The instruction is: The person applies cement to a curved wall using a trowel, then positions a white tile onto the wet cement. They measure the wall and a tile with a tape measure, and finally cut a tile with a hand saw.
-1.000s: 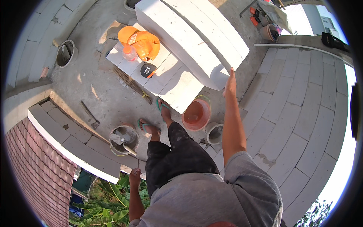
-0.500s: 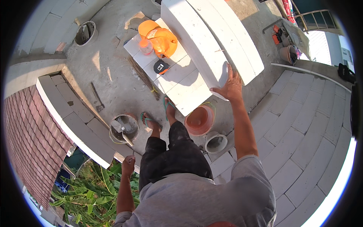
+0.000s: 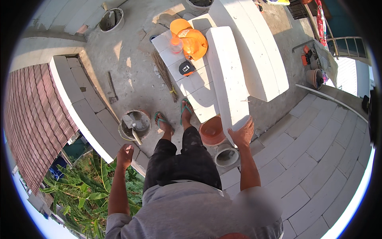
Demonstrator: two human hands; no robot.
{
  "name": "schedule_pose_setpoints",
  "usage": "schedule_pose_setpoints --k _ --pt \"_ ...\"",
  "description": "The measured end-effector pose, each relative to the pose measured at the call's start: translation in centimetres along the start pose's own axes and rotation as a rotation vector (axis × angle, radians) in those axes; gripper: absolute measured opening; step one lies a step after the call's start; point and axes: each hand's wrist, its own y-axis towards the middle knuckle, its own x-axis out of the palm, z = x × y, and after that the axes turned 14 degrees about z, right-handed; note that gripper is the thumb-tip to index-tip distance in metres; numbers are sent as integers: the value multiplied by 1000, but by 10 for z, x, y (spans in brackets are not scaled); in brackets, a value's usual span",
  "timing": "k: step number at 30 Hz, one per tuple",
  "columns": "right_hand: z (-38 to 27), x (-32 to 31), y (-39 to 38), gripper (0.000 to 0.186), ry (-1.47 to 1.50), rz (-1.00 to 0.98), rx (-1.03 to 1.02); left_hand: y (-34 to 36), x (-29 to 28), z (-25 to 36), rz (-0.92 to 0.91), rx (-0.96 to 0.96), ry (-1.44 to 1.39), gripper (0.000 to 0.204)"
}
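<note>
A long white lightweight concrete block (image 3: 227,67) lies with its near end toward me, angled off from the other white blocks (image 3: 260,55) on its right. My right hand (image 3: 242,134) grips that near end, thumb on the left side and fingers over the right. My left hand (image 3: 125,155) hangs in the air at the left, fingers curled in and nothing seen in it. Under the block is a layer of white blocks (image 3: 197,95) carrying an orange cap (image 3: 195,44), a clear jar with an orange lid (image 3: 176,46) and a black tape measure (image 3: 186,68).
By my feet stand a mortar bucket (image 3: 146,119) with a trowel (image 3: 135,133), a reddish tub (image 3: 211,129) and a pale bucket (image 3: 227,156). A twig broom (image 3: 162,73) and a hammer-like tool (image 3: 112,85) lie on the floor. Block walls (image 3: 294,159) rise at both sides.
My right hand has drawn the left block toward me, opening a gap from its neighbour and turning it. My left hand has risen forward and slightly left. The view has shifted.
</note>
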Motion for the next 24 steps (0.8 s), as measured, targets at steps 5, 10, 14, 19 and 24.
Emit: schedule_pose_setpoints --k 5,10,14,19,24 --pt "54 25 -81 128 -58 -39 84 18 21 113 -98 304 114 47" --pt "63 38 -100 128 -30 23 59 61 92 338 -218 1145 236 95" --pt "59 32 -96 128 32 17 63 100 177 470 38 1706 625 93" --pt "33 18 -74 132 139 101 -23 134 247 527 -93 2079 930 94" --pt "4 22 -51 138 32 116 126 128 256 539 -153 2143 1022 77"
